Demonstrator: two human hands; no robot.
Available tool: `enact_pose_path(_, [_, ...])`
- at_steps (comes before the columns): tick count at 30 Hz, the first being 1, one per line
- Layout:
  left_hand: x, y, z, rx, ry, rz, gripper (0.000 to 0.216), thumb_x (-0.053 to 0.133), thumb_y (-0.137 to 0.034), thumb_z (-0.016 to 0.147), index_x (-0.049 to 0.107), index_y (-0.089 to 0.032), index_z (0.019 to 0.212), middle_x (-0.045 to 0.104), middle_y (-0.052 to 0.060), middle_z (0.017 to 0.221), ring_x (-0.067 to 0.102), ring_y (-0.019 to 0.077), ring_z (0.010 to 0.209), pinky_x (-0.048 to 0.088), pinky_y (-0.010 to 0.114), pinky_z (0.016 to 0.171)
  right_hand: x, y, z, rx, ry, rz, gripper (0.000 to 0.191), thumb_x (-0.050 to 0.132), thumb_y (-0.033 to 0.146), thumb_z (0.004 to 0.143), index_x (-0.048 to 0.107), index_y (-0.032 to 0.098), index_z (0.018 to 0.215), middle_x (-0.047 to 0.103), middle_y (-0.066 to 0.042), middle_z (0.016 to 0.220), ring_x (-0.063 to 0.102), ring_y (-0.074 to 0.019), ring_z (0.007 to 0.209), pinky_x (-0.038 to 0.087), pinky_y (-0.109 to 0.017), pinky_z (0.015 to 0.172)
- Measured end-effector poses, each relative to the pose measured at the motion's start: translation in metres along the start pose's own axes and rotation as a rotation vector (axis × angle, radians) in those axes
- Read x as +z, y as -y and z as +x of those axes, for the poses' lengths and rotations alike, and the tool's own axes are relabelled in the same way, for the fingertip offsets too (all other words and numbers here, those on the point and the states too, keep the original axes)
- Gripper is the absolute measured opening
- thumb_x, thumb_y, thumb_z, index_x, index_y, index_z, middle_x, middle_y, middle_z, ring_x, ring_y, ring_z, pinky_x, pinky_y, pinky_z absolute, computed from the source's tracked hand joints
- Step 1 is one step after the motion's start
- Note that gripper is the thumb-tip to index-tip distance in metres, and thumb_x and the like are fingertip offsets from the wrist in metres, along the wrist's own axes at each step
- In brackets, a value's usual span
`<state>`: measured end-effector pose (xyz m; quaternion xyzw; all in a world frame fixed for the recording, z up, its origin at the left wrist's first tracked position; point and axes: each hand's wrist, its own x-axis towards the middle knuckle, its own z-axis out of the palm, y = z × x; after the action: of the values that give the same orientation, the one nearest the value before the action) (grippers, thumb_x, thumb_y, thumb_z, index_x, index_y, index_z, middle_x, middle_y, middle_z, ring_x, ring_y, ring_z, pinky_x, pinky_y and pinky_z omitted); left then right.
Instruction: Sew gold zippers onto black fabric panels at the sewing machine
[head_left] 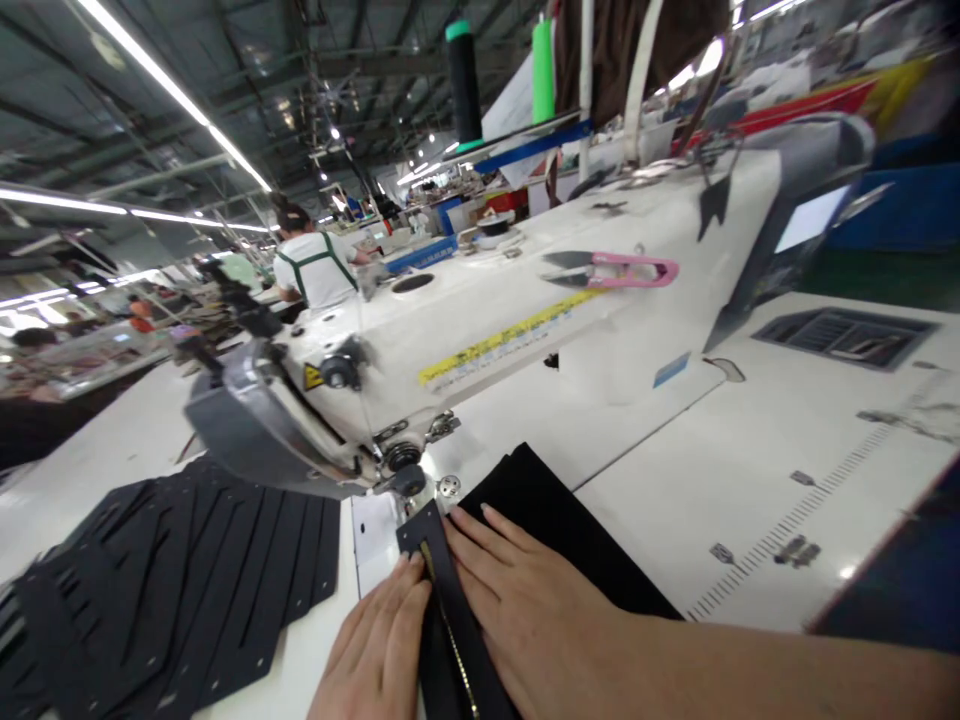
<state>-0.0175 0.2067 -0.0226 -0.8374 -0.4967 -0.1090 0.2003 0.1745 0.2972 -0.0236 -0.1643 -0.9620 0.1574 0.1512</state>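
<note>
A white industrial sewing machine (510, 320) stands across the table. Under its presser foot (411, 482) lies a narrow black fabric strip with a zipper (442, 580). My left hand (379, 650) lies flat on the left side of the strip, fingers stretched out. My right hand (525, 600) presses flat on the black fabric piece (570, 530) to the right of the zipper, fingers extended toward the needle. Neither hand grips anything.
A stack of black cut fabric pieces (165, 590) lies left of the machine. Pink thread snips (622, 270) rest on the machine's arm. Thread cones (465, 80) stand behind. A person in a white top (315, 265) works at a far table.
</note>
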Motion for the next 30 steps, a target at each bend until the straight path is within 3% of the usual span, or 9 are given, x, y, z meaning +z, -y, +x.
enact_pose_path(4, [-0.002, -0.011, 0.002, -0.053, -0.036, 0.062, 0.032, 0.033, -0.008, 0.085, 0.054, -0.012, 0.108, 0.061, 0.012, 0.111, 0.057, 0.0200, 0.102, 0.051, 0.029, 0.081, 0.002, 0.003, 0.000, -0.025, 0.016, -0.076, 0.055, 0.040, 0.016, 0.083, 0.029, 0.012, 0.137, 0.020, -0.011, 0.143, 0.014, -0.0254, 0.131, 0.019, -0.045, 0.107])
enact_pose_path(11, [0.002, -0.022, 0.006, -0.221, -0.101, 0.027, 0.029, 0.034, -0.011, 0.085, 0.058, -0.013, 0.100, 0.062, 0.012, 0.102, 0.059, 0.0237, 0.095, 0.051, 0.036, 0.077, 0.006, 0.004, 0.003, -0.110, 0.006, -0.229, 0.060, 0.041, 0.011, 0.076, 0.032, 0.009, 0.135, 0.026, -0.014, 0.139, 0.020, -0.0268, 0.129, 0.030, -0.048, 0.102])
enact_pose_path(18, [0.016, -0.003, 0.013, -0.217, -0.062, -0.063, 0.026, 0.041, -0.006, 0.081, 0.057, -0.011, 0.101, 0.060, 0.012, 0.105, 0.056, 0.0222, 0.100, 0.047, 0.039, 0.087, 0.007, -0.006, 0.022, -0.098, -0.018, -0.237, 0.059, 0.039, 0.008, 0.077, 0.032, 0.010, 0.136, 0.031, -0.015, 0.138, 0.024, -0.0258, 0.128, 0.030, -0.047, 0.102])
enact_pose_path(24, [0.021, 0.014, 0.021, -0.190, -0.103, -0.077, 0.027, 0.038, -0.005, 0.083, 0.057, -0.011, 0.101, 0.062, 0.011, 0.102, 0.056, 0.0215, 0.100, 0.049, 0.036, 0.085, 0.004, -0.012, 0.035, -0.101, -0.014, -0.261, 0.058, 0.039, 0.008, 0.076, 0.034, 0.006, 0.134, 0.036, -0.018, 0.134, 0.033, -0.0266, 0.124, 0.032, -0.046, 0.100])
enact_pose_path(30, [0.033, 0.012, 0.018, -0.179, -0.180, -0.074, 0.028, 0.034, -0.012, 0.087, 0.057, -0.010, 0.102, 0.062, 0.012, 0.100, 0.056, 0.0225, 0.099, 0.048, 0.037, 0.085, 0.005, -0.016, 0.033, -0.112, -0.020, -0.229, 0.062, 0.040, 0.010, 0.074, 0.031, 0.008, 0.136, 0.039, -0.017, 0.133, 0.036, -0.0262, 0.123, 0.033, -0.046, 0.100])
